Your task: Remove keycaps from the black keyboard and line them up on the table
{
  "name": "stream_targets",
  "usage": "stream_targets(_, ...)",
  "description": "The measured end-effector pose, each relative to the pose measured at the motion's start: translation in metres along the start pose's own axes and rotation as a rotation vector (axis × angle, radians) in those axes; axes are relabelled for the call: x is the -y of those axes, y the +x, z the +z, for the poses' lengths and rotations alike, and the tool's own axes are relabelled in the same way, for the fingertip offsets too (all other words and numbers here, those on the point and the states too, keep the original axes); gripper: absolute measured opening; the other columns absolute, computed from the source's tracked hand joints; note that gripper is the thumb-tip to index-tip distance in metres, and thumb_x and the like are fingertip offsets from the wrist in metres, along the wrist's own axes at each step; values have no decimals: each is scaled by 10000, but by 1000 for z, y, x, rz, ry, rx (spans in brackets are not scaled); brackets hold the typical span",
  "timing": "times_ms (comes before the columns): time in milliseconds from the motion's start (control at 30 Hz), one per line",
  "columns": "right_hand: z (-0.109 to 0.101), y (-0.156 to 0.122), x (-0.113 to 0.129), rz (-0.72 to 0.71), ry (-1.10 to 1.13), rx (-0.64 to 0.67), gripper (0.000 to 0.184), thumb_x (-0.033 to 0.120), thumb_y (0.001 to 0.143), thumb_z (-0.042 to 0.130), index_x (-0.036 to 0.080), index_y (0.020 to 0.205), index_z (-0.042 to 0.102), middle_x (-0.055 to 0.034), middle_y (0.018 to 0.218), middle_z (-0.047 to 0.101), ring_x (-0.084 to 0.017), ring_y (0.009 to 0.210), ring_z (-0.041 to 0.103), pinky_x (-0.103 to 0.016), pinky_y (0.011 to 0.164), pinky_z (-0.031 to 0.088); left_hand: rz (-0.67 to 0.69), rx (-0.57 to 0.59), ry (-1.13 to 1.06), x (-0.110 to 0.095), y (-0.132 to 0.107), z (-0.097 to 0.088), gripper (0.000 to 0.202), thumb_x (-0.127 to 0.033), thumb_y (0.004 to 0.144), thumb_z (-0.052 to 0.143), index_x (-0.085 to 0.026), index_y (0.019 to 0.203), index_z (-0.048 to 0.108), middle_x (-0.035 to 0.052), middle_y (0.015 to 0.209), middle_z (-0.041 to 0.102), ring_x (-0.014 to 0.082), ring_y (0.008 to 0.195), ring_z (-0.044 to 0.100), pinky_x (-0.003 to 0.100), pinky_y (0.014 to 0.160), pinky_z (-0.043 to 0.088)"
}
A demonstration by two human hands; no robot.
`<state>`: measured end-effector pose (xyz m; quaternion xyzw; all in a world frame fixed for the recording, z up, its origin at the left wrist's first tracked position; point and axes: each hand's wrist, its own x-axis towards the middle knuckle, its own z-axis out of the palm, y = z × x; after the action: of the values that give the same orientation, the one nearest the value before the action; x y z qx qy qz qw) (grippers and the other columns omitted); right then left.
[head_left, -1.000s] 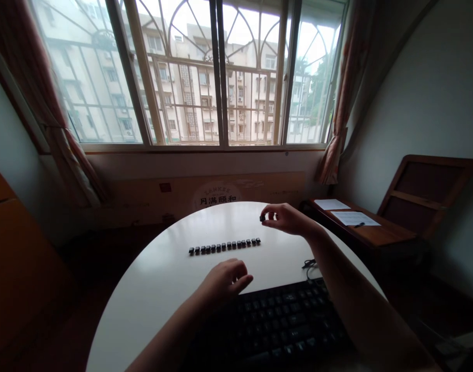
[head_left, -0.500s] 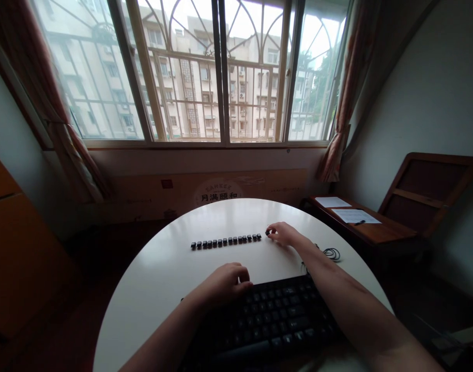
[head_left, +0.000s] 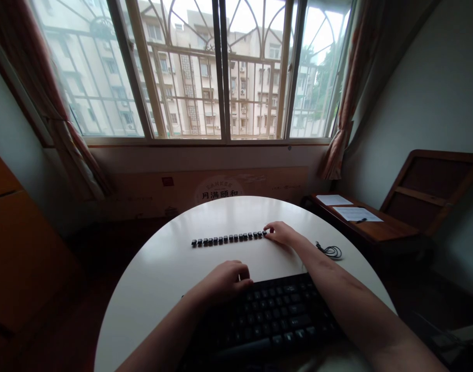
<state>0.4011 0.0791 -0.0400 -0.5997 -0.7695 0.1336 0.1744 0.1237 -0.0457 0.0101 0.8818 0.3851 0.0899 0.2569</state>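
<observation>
A black keyboard (head_left: 275, 320) lies at the near edge of a round white table (head_left: 158, 279). Its upper left corner is under my left hand (head_left: 224, 281), whose fingers are curled on it. Farther back, several small black keycaps (head_left: 226, 238) sit in a straight row. My right hand (head_left: 280, 233) reaches to the right end of that row, fingertips pinched on the last keycap (head_left: 264, 233), which rests on the table in line with the others.
A black cable (head_left: 329, 250) coils on the table's right side. A wooden side desk (head_left: 376, 230) with papers (head_left: 356, 213) stands at right, beside a leaning wooden frame (head_left: 433, 188). Barred window (head_left: 220, 72) and curtains lie behind.
My right hand came down from above the table with a keycap and set it at the right end of the row. The left hand stayed on the keyboard.
</observation>
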Motion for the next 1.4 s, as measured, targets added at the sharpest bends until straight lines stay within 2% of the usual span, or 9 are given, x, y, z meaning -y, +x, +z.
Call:
stream_targets(367,4,0,3,21,14,-29,340,360,833,667,245,1149,721,-39,961,712,-174,808,622,-255,702,424,4,-3,-1,1,0,1,223,-384,875,565,-204,836,689,52,938,682,216,845,607,313,718,450)
stream_targets(600,-3,-6,7,2,69,-129,366,353,827,686,225,1168,719,-49,910,728,-194,821,653,-275,765,468,-13,30,43,-2,1,-1,211,-365,872,569,-196,846,693,47,936,690,200,830,615,301,729,446)
stream_targets(767,-48,-5,31,-21,164,-394,410,382,997,398,153,1096,724,-128,1106,700,-236,1046,630,-324,913,480,-14,36,59,-1,2,-1,219,-358,871,561,-186,851,696,50,935,693,195,825,619,288,727,445)
stream_targets(867,-88,-18,54,-49,448,-477,663,514,1029,173,128,1072,710,-116,954,704,-185,820,653,-293,749,542,-4,34,58,3,3,0,219,-363,866,565,-187,850,694,48,933,694,198,834,622,285,721,443)
stream_targets(933,-111,-41,67,-111,720,-438,723,633,993,198,134,952,719,-84,798,666,-156,699,623,-270,669,553,-1,36,52,5,4,0,219,-367,864,563,-192,853,695,47,944,696,201,843,625,285,720,442)
stream_targets(1033,-128,-91,72,-89,851,-269,691,727,931,313,144,876,679,11,493,482,-110,439,476,-256,497,520,0,40,48,8,6,0,225,-375,863,558,-198,858,696,49,952,700,209,848,629,291,717,444)
stream_targets(1200,-106,-172,41,57,986,101,413,549,823,692,179,968,579,4,691,613,-116,522,570,-241,471,517,27,27,57,13,8,4,279,-423,882,523,-208,902,699,60,969,711,230,867,635,311,722,449)
stream_targets(1300,-74,-191,19,98,1051,-42,338,455,829,693,183,990,572,44,638,542,-92,503,516,-209,452,475,42,25,62,15,10,4,291,-435,883,517,-210,907,699,65,978,712,237,878,636,318,731,452)
stream_targets(1400,-43,-188,6,194,1097,-224,265,435,831,614,183,881,549,108,463,322,-56,361,271,-171,335,239,32,31,57,15,11,4,293,-436,880,516,-207,896,698,66,973,710,236,874,636,318,727,453)
